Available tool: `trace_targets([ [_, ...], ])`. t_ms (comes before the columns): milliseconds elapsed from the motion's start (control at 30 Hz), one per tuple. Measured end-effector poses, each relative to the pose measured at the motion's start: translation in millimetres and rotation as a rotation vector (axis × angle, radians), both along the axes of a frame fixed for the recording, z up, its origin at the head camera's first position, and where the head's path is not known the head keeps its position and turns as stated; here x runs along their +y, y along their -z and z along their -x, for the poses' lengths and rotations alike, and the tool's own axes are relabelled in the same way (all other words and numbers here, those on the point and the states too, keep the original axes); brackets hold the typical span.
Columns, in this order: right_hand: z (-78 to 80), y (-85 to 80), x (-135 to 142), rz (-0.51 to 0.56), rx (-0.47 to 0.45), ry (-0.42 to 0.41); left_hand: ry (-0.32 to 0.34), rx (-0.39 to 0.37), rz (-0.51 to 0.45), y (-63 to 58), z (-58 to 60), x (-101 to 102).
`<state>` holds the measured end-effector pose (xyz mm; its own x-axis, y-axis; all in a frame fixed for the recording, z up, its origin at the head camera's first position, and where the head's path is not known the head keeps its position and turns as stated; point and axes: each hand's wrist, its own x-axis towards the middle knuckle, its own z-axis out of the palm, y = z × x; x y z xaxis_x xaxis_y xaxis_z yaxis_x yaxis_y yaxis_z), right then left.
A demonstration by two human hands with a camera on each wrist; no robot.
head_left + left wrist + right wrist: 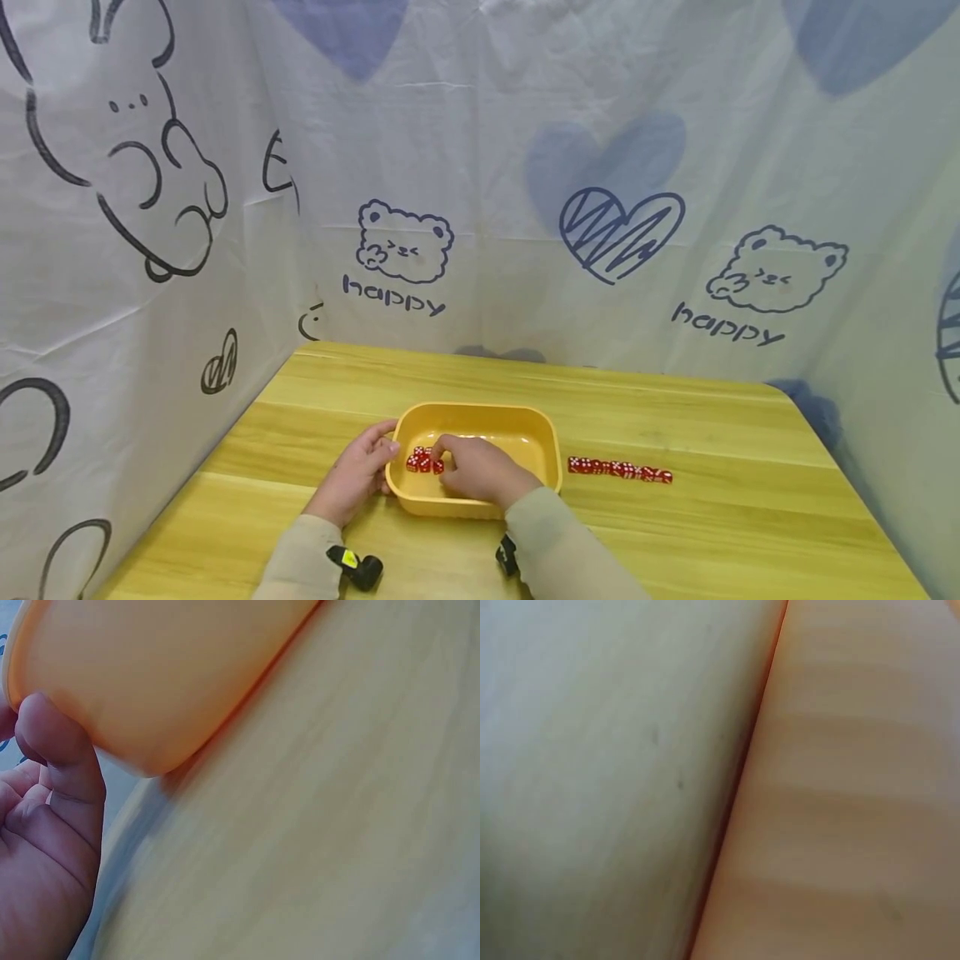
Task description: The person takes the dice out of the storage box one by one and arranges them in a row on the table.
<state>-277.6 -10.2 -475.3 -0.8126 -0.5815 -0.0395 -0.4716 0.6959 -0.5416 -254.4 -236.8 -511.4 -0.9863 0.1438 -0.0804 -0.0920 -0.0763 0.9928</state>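
A yellow plastic box (480, 505) with an open top stands on the table. My left hand (356, 473) holds its left end, the thumb at the rim and the other fingers mostly behind the wall. In the left wrist view the thumb of that hand (64, 772) presses the box wall (172, 667). Several red dice (417, 458) with white dots lie together at the box's left end. Over them, my right hand (480, 471) reaches inside with curled fingers, pinching a red die (438, 467) at the group's right side. Only the box's outer wall (840, 787) and tabletop show in the right wrist view.
To the right of the box, a row of red dice (619, 470) runs along the wood-grain table (675, 550). Printed cloth (495, 300) hangs behind the table and at both sides. Dark devices (366, 572) sit at both wrists.
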Motion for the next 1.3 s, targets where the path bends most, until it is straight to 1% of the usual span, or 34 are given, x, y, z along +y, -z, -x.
trace_targets([
  [167, 1.0, 3.0, 0, 0.003, 0.001, -0.002, -0.008, 0.0, 0.01, 1.6, 0.3, 0],
  [433, 1.0, 4.8, 1, -0.025, 0.043, -0.066, -0.012, 0.001, 0.029, 1.0, -0.9, 0],
  [600, 1.6, 5.3, 1, -0.035, 0.036, -0.065, -0.007, 0.001, 0.033, -0.8, -1.6, 0],
  [700, 1.3, 5.1, 2, -0.02, 0.029, -0.062, -0.004, 0.001, 0.03, -1.0, -1.5, 0],
  [833, -0.1, 2.8, 3, 0.02, 0.019, -0.053, 0.001, 0.004, 0.021, 0.3, -1.1, -1],
  [933, -1.1, -0.6, 5, 0.04, 0.02, -0.045, -0.006, 0.001, 0.014, 1.1, -1.1, 0],
  [1100, -2.4, -6.7, 11, 0.06, 0.031, -0.042, -0.021, -0.004, 0.022, 0.8, -0.8, 1],
  [1300, -2.4, -10.6, 19, 0.072, 0.053, -0.038, -0.022, 0.0, 0.028, 1.5, -0.2, 0],
])
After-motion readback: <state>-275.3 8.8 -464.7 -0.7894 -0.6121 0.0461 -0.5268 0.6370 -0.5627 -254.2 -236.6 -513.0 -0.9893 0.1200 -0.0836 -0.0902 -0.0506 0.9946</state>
